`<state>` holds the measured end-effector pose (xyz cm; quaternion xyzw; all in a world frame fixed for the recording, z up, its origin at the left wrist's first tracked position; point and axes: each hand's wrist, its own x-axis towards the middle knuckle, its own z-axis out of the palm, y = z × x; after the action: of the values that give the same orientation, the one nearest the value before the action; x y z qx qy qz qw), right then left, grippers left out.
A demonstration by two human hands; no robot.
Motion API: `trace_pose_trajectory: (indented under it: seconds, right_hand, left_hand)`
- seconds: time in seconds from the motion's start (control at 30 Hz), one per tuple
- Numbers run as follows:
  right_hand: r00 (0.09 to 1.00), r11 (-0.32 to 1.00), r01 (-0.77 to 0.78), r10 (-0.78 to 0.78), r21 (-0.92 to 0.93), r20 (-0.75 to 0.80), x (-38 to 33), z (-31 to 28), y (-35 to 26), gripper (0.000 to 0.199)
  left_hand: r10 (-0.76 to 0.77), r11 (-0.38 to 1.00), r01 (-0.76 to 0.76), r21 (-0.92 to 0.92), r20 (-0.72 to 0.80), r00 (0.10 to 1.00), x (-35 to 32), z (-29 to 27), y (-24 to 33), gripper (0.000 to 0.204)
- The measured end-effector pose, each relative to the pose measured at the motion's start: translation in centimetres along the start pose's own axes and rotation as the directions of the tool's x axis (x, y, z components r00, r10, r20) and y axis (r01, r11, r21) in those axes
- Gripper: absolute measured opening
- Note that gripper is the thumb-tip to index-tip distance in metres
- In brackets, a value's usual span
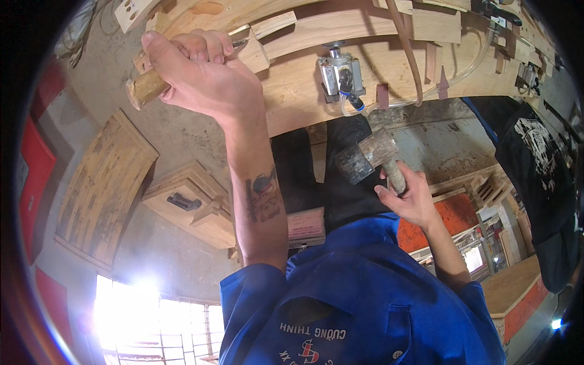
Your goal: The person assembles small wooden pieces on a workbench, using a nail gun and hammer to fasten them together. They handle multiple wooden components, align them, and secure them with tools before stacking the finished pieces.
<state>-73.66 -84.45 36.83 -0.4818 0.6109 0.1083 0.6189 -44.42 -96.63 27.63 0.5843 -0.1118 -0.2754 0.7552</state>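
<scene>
My left hand (204,76) is wrapped round a wooden-handled chisel (148,90) at the upper left, over the edge of the wooden workbench (292,100). The butt of its handle sticks out below my thumb, and a bit of dark metal shows past my fingers; the cutting edge cannot be made out. Small wood blocks (274,25) lie against that fist. Lower and to the right, in front of my body, my right hand (413,198) grips the handle of a mallet (377,148). Its worn head is part bare wood, part dark grey, and is apart from the chisel.
A metal pneumatic cylinder (340,73) with black and blue fittings stands on the bench, right of my left hand. A clear hose (480,58) and a brown hose (406,45) run nearby. Another person's dark sleeve (538,182) is at the right. Wooden panels (106,188) stand left.
</scene>
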Motion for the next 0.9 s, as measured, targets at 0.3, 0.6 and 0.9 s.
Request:
trace_pose_trajectory:
  seconds: [0.3,0.6,0.9]
  right_hand:
    - [0.999,1.000,0.023,-0.023,0.013,-0.029,-0.05,-0.07,0.17,0.024]
    - [1.000,0.996,0.004,-0.002,0.085,-0.029,0.08,-0.14,0.26,0.024]
    - [0.999,0.997,0.032,-0.029,0.073,-0.046,0.09,-0.40,-0.06,0.024]
  left_hand:
    - [-0.021,1.000,0.023,0.019,-0.085,0.996,0.07,0.50,0.40,0.047]
    - [-0.028,1.000,0.028,0.009,-0.042,0.999,0.07,0.32,0.35,0.047]
    - [0.008,0.999,-0.006,0.034,-0.045,0.999,-0.32,0.88,0.57,0.041]
